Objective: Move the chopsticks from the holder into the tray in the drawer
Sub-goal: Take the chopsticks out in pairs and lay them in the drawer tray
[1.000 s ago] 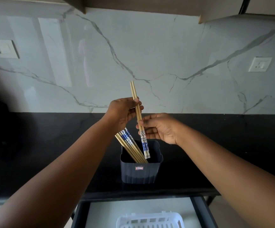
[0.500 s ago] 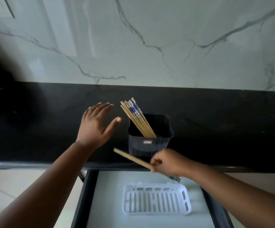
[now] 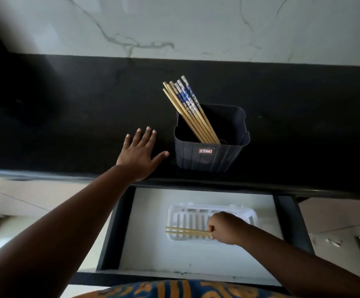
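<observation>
Our right hand [image 3: 225, 227] is down in the open drawer [image 3: 118, 229], its grip clamped on 2 chopsticks [image 3: 186, 231] that lie level over the near part of the white tray [image 3: 172, 214] (whether they touch it, we cannot tell); our left hand [image 3: 141, 154] lies flat on the black bench [image 3: 78, 117] with fingers spread apart, just beside the dark holder [image 3: 210, 157]; the remaining chopsticks [image 3: 188, 108] lean in the holder toward its far left corner, some with blue-patterned ends up.
</observation>
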